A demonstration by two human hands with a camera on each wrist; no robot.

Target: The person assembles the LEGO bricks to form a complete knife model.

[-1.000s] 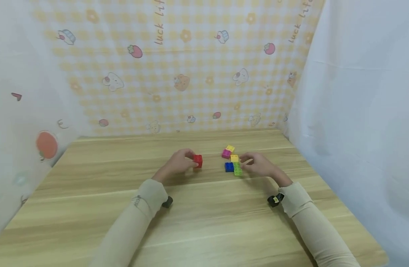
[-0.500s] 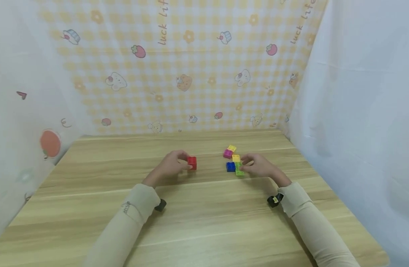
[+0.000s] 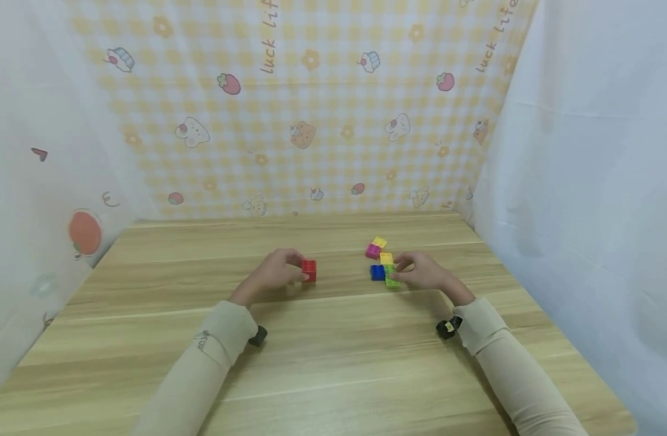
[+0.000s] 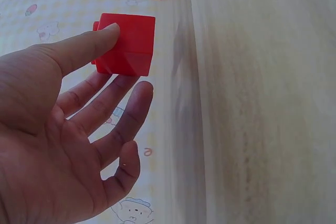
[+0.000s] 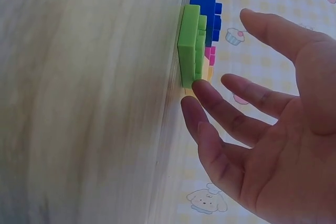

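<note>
My left hand [image 3: 276, 269] pinches a red toy brick [image 3: 308, 271] between thumb and fingers, left of the other bricks. In the left wrist view the thumb lies across the face of the red brick [image 4: 128, 45], and the other fingers spread beneath. My right hand [image 3: 423, 270] is beside a light green brick [image 3: 392, 277], fingers loosely bent and thumb apart from them. The right wrist view has a fingertip right at the lower end of the green brick [image 5: 188, 45], with nothing gripped. A blue brick [image 3: 377, 272] lies against the green one's left side.
Behind the green brick lies a yellow brick [image 3: 386, 258]. Farther back are a magenta brick [image 3: 373, 251] and another yellow brick [image 3: 379, 242]. The wooden table [image 3: 333, 357] meets a patterned cloth [image 3: 333, 109] at the back and pale cloth [image 3: 584, 181] on the right.
My left hand has moved left and slightly nearer with the red brick. The right hand stays beside the green brick. The head view has shifted a little.
</note>
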